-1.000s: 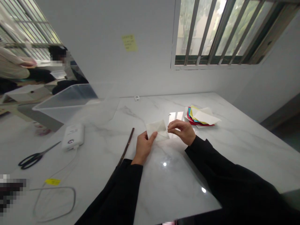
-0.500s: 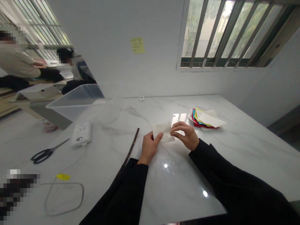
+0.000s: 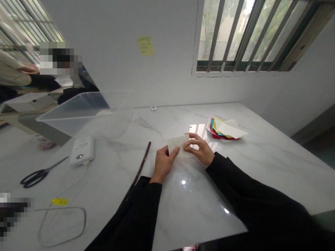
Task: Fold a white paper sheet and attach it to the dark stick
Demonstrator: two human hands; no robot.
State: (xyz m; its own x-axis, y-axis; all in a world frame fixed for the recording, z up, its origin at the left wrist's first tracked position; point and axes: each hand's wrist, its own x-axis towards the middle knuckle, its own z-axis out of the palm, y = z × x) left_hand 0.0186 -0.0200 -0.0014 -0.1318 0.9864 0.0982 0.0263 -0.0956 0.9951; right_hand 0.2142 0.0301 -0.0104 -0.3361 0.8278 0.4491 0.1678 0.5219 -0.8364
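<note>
A small folded sheet of white paper (image 3: 176, 143) stands between my hands over the white marble table (image 3: 222, 174). My left hand (image 3: 163, 164) pinches its lower left part, thumb on top. My right hand (image 3: 199, 149) grips its right edge with thumb and fingertips, and its fingers hide that side of the sheet. Black sleeves cover both forearms. A thin dark stick (image 3: 138, 164) lies just left of my left hand. To the right of my right hand sits a pile of red, blue, yellow and white paper sheets (image 3: 225, 129).
Black-handled scissors (image 3: 36, 177), a white power bank (image 3: 82, 151) with its white cable (image 3: 62, 223), and a yellow tag (image 3: 60, 201) lie on the left. A clear plastic box (image 3: 75, 113) stands at the far left corner. Seated people are beyond it.
The white paper has turned, and its diagonal crease no longer shows. My right hand has shifted further onto the sheet, closer to my left hand.
</note>
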